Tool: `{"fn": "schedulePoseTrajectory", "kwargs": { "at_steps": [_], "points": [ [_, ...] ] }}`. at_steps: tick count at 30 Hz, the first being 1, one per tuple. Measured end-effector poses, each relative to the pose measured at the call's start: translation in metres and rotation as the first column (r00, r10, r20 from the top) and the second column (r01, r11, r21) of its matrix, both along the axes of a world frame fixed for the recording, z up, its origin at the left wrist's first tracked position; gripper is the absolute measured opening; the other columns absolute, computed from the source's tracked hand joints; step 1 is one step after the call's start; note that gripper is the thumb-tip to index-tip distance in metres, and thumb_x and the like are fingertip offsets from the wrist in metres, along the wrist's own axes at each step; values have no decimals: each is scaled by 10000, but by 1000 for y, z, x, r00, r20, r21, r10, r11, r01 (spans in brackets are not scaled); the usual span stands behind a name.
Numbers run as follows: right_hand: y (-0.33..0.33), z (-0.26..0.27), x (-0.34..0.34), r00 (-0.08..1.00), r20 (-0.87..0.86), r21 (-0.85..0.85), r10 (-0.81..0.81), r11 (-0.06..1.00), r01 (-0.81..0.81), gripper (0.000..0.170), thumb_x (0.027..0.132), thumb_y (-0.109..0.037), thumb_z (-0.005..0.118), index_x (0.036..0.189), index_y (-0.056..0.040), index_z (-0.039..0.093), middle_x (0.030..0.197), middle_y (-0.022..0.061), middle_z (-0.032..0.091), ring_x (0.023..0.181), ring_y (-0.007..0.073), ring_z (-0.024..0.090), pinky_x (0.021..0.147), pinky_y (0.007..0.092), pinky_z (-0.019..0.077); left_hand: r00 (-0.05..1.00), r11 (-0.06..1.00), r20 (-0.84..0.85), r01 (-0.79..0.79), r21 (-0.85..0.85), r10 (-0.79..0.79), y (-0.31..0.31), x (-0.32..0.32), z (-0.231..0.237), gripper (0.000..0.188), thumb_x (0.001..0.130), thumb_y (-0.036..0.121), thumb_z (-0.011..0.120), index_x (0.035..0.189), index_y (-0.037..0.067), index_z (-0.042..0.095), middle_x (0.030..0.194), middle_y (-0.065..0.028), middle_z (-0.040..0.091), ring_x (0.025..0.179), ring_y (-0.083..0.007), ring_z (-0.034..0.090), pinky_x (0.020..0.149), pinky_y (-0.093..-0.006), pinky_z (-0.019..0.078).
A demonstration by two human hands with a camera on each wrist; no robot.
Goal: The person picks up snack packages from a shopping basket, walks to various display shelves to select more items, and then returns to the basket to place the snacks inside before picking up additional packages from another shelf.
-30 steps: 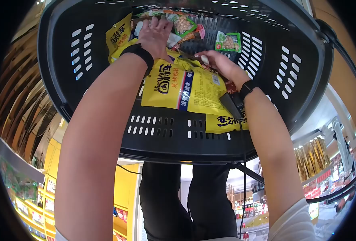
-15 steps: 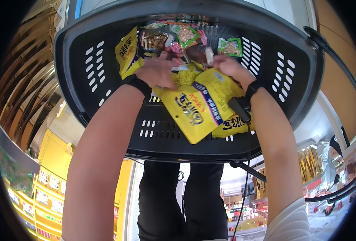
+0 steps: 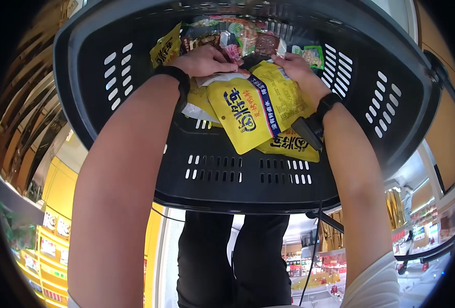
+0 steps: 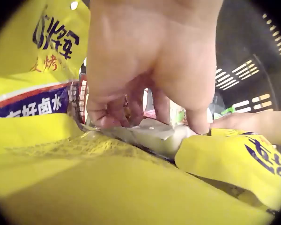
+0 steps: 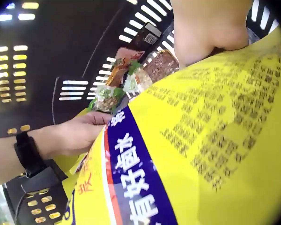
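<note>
My left hand [image 3: 204,62] reaches into a black shopping basket [image 3: 109,102], its fingers and thumb bent down around the edge of a pale whitish packet [image 4: 157,136]. Yellow snack bags lie close about that hand. My right hand [image 3: 294,69] pinches the upper edge of a large yellow snack bag [image 3: 253,113] with a dark blue band and Chinese lettering. That bag slants across the basket over another yellow bag [image 3: 291,146]. A third yellow bag [image 3: 167,47] leans behind the left hand. Parts of the right hand's fingers are hidden behind the bag in the right wrist view.
Small clear snack packets [image 5: 107,96] and a dark reddish-brown packet [image 5: 161,65] lie at the basket's far side. A green-edged nut packet [image 3: 312,55] lies right of them. A thin cable [image 3: 311,262] hangs below the right wrist. Lit store shelves [image 3: 53,256] stand at the left.
The large yellow bag has turned, its lower end swinging toward the middle and then lifting slightly. My left hand has drawn back from the far packets to the pale packet, fingers bending from spread.
</note>
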State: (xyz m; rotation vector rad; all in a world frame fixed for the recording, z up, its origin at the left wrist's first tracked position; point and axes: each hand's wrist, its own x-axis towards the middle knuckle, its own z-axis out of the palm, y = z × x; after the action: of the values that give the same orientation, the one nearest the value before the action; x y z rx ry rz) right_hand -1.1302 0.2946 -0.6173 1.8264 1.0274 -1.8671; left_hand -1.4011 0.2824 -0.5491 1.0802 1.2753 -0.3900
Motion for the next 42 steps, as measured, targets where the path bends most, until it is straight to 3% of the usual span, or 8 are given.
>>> {"fn": "schedulePoseTrajectory", "kwargs": {
  "at_steps": [5, 11, 13, 17, 20, 24, 28, 42],
  "points": [
    [-6, 4, 15, 828, -85, 24, -555, 829, 558, 325, 870, -287, 623, 1018, 2, 618, 882, 71, 647, 743, 141, 583, 686, 289, 456, 994, 999, -100, -37, 25, 39, 3, -13, -5, 531, 871, 519, 508, 1042, 35, 646, 1004, -181, 634, 977, -313, 589, 852, -370, 441],
    [-18, 11, 25, 853, -153, 165, -500, 838, 520, 260, 906, -257, 577, 963, -6, 622, 838, 44, 637, 712, 100, 548, 674, 259, 438, 928, 887, -367, 119, 446, 60, -1, -15, -46, 601, 894, 549, 415, 936, -25, 588, 967, -221, 584, 979, -382, 542, 862, -452, 423],
    [-22, 14, 27, 902, -183, 142, -392, 897, 418, 218, 918, -210, 565, 1021, -21, 602, 892, 24, 634, 754, 76, 554, 695, 235, 443, 888, 661, -461, 345, 667, 2, -9, -10, -44, 621, 841, 597, 474, 889, -10, 595, 1069, -222, 549, 1031, -380, 528, 870, -467, 425],
    [-26, 14, 32, 905, -315, 204, -287, 910, 360, 262, 911, -227, 566, 991, 18, 611, 844, 55, 647, 725, 106, 547, 683, 250, 438, 851, 604, -516, 462, 650, -96, -12, -7, -19, 665, 760, 636, 558, 973, 7, 577, 1128, -225, 514, 1083, -373, 509, 908, -481, 399],
    [-24, 15, 34, 941, -263, 231, -212, 933, 275, 276, 905, -233, 573, 991, 26, 611, 839, 59, 650, 728, 107, 547, 685, 255, 440, 916, 908, -312, 336, 252, -252, 4, -7, -8, 820, 698, 629, 636, 1247, 52, 440, 1145, -216, 523, 1139, -354, 488, 1027, -478, 272],
    [-23, 19, 30, 933, -245, 167, -263, 937, 308, 292, 899, -260, 580, 967, 21, 620, 823, 69, 652, 725, 115, 550, 683, 270, 444, 899, 906, -267, 394, 152, -347, -9, -2, -13, 710, 673, 444, 738, 1270, 187, 453, 1270, -170, 438, 1220, -345, 412, 1044, -460, 260],
    [-18, 26, 29, 965, -180, 185, -190, 957, 223, 295, 905, -249, 572, 1003, 25, 617, 859, 75, 657, 739, 117, 563, 696, 267, 449, 981, 910, -66, 196, 365, -185, -20, -9, -10, 746, 621, 378, 777, 1276, 219, 459, 1311, -140, 362, 1217, -368, 384, 1051, -524, 219],
    [4, 32, 35, 991, -52, 514, -125, 848, 134, 297, 927, -269, 509, 1077, -18, 559, 884, 162, 633, 805, 239, 599, 759, 327, 448, 934, 965, -284, 248, 83, -216, 6, 11, 17, 788, 658, 542, 709, 1306, 196, 424, 1354, -181, 366, 1240, -360, 403, 1033, -469, 326]
  ]
}}
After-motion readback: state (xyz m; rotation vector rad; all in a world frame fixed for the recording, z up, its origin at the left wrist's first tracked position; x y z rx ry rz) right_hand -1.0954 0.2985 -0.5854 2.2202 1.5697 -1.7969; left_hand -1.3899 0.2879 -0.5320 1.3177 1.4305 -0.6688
